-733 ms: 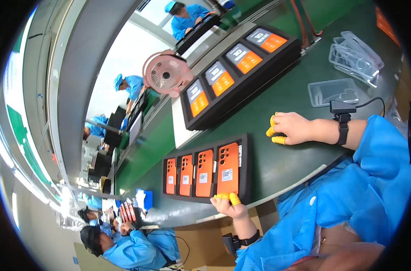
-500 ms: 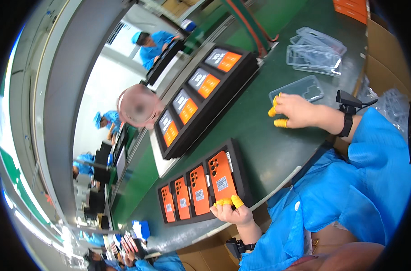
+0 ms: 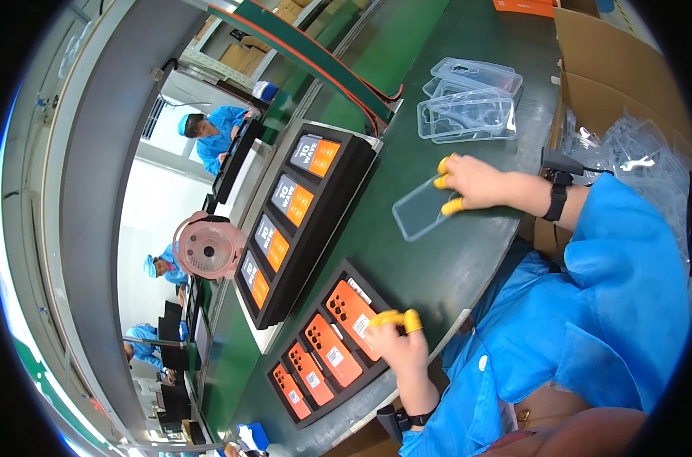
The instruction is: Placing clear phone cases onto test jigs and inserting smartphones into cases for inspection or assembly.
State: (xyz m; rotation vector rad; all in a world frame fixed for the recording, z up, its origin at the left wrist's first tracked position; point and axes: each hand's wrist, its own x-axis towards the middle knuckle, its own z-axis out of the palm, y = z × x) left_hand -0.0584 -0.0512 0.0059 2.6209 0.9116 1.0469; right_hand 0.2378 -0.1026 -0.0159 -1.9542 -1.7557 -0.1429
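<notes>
My right hand (image 3: 471, 183), with yellow finger cots on its fingertips, holds a clear phone case (image 3: 420, 213) by its end, just above the green bench. My left hand (image 3: 401, 339), also in yellow finger cots, has its fingers curled at the near end of an orange phone (image 3: 351, 312). That phone lies back up, with a white label, in the end slot of a black foam tray (image 3: 315, 308). More orange phones (image 3: 333, 354) lie beside it in the same tray. Where my left fingertips meet the phone is partly hidden.
A pile of clear cases (image 3: 468, 107) sits on the bench beyond my right hand. Left of the bench middle stands a stack of black trays (image 3: 323, 221) with orange-and-grey cards. A pink fan (image 3: 209, 250) and a carton of clear plastic pieces (image 3: 635, 152) flank the area. Co-workers sit across.
My right hand has taken up the clear case that lay on the bench and moved it toward the phone tray. My left hand stays at the end phone. The whole view has shifted.
</notes>
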